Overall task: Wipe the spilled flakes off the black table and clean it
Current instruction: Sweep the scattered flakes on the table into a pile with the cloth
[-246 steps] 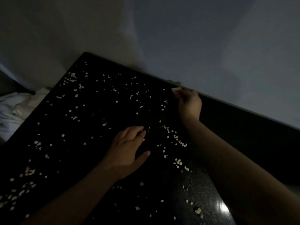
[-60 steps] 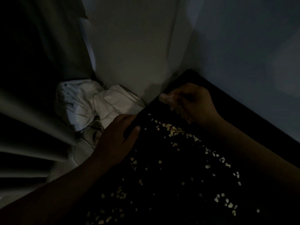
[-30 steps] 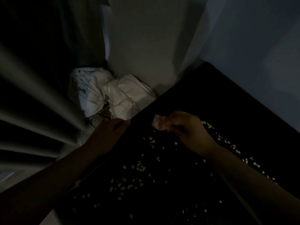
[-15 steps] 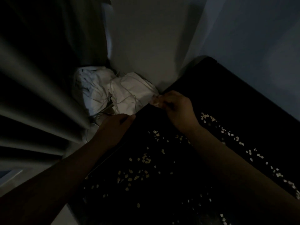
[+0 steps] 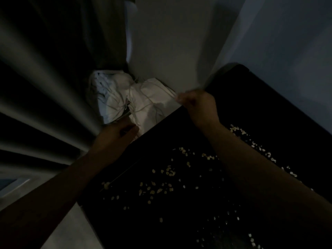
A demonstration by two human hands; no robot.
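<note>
Head view: pale wad (image 5: 177, 99) is pinched in curled right hand (image 5: 197, 105) at surface (image 5: 179, 221) edge; flakes (image 5: 167, 172) scattered nr it; left hand (image 5: 115, 139) grip can't be told.

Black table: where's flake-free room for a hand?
Bare: far corner between wall and right hand (gripping a pale wipe); strip along the left edge by the left hand. Crowded: flakes mid-table and banded beside the right forearm.

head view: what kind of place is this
Probably a dim corner of a bedroom or hotel room: long curtain folds, a heap of white cloth in the corner, and a black table set against pale walls.
</note>
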